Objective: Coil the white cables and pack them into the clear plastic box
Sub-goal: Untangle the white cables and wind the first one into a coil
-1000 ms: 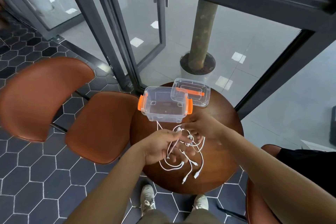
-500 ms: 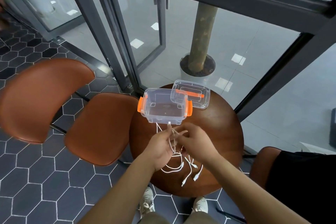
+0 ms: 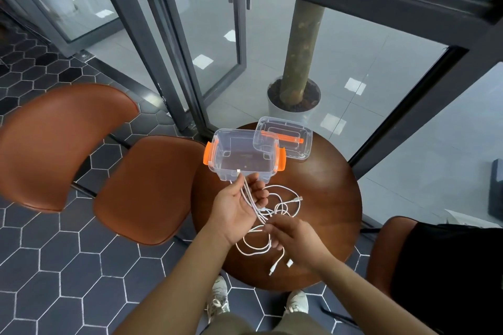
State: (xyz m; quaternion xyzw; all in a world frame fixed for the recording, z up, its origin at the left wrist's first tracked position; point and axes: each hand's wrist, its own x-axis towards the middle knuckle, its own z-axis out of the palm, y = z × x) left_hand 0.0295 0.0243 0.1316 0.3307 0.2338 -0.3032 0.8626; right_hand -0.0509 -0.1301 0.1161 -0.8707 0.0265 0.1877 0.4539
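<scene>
Viewing from overhead, we see a round table (image 3: 326, 212) of glossy reddish-brown wood at frame centre. At its upper-left edge stands the clear plastic box (image 3: 226, 168), rectangular with rounded corners, open-topped, with an orange latch on each short side. Its translucent lid (image 3: 296, 149), crossed by an orange strip, lies at the box's upper right, one corner overlapping the box rim.

The white cables (image 3: 272, 211), thin, smooth and round, form a loose tangle on the wood below the box, none of them inside it. The left hand (image 3: 236, 207) lies palm up with fingers loosely bent. Several strands run along the palm, and one connector tip reaches the box's near wall. The right hand (image 3: 296, 239), back upward at lower centre, pinches the strands with its fingertips just below the left palm. Two plug ends lie free beside it.

At left stands a moulded chair (image 3: 147, 187) with smooth tan upholstery, on a floor (image 3: 54, 266) of dark hexagonal tiles.
</scene>
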